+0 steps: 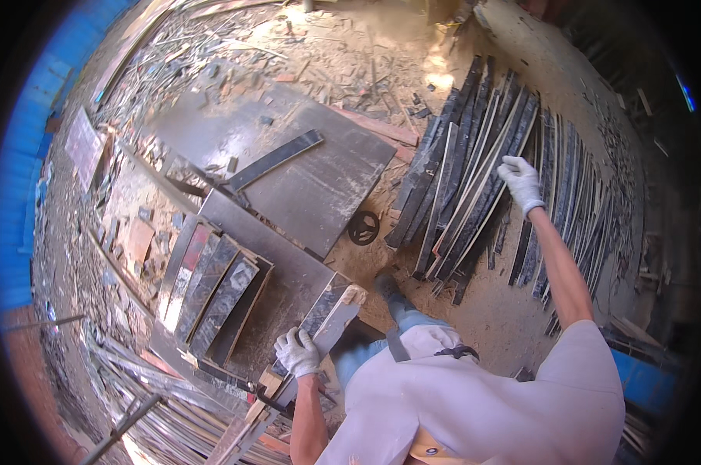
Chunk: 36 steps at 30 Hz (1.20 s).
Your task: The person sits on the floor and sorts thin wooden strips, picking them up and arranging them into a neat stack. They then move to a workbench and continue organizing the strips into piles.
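Note:
My left hand, in a white work glove, rests at the edge of the metal-topped work table, beside a pale wooden guide board. Its fingers are spread and hold nothing that I can see. To the right, my right hand, also gloved, reaches out over a pile of dark-faced wood strips. The fingers look loosely bent and apart, with no strip visible in them; whether they touch the pile I cannot tell. On the table lies a stack of short dark boards.
Beyond the table, a single dark strip lies across a large flat panel. A black handwheel sits below the panel's edge. More strips spread out at the right. Offcuts and sawdust litter the ground.

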Motion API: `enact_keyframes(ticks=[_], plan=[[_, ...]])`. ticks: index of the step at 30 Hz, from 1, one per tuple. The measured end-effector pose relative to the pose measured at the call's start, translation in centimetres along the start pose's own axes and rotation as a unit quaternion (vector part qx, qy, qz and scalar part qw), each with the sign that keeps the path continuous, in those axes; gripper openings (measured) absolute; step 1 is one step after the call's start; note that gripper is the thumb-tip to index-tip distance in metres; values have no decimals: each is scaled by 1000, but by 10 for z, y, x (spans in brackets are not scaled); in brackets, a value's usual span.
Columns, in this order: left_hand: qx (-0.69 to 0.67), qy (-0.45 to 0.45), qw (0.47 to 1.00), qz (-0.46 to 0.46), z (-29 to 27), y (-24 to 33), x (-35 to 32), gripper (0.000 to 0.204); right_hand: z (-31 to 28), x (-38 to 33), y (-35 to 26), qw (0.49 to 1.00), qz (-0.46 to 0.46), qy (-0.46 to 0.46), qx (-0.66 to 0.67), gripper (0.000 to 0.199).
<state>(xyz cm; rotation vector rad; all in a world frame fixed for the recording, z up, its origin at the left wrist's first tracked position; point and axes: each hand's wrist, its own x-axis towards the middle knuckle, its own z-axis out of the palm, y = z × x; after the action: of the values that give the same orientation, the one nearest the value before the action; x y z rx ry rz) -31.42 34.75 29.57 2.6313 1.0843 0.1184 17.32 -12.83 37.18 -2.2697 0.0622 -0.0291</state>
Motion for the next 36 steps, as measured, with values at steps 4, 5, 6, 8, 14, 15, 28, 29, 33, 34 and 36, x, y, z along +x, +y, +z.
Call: enact_keyframes(ticks=[4, 5, 6, 8, 14, 15, 28, 29, 33, 34, 36], plan=[[-16, -5, 1000, -24, 9, -4, -25, 26, 230, 4, -131, 906, -252, -235, -245, 62], [-20, 4, 999, -25, 13, -2, -31, 26, 282, 16, -143, 872, -301, -261, -284, 68], [-36, 5, 999, -21, 14, -4, -34, 27, 324, 28, -168, 850, -332, -273, -306, 73], [-49, -24, 998, -35, 11, -8, -40, 32, 392, 34, -218, 805, -371, -293, -358, 83], [-85, -210, 974, -28, -16, -17, -11, 44, 489, 48, -275, 762, -356, -325, -433, 89], [-104, -211, 972, -18, -20, -18, -13, 43, 492, 41, -282, 753, -344, -336, -449, 85], [-64, -17, 997, 28, -169, -165, 263, 28, 268, -38, -189, 753, -40, -655, -44, 53], [0, -53, 998, 45, -161, -187, 279, 29, 254, -47, -194, 721, -12, -692, -6, 51], [136, -54, 989, 28, -123, -202, 286, 32, 223, -62, -191, 668, 25, -744, -3, 48], [158, 4, 987, 43, -117, -198, 278, 33, 222, -61, -186, 679, -56, -730, -63, 49], [169, 79, 982, 31, -108, -162, 255, 34, 218, -72, -179, 684, -267, -646, -207, 50]])
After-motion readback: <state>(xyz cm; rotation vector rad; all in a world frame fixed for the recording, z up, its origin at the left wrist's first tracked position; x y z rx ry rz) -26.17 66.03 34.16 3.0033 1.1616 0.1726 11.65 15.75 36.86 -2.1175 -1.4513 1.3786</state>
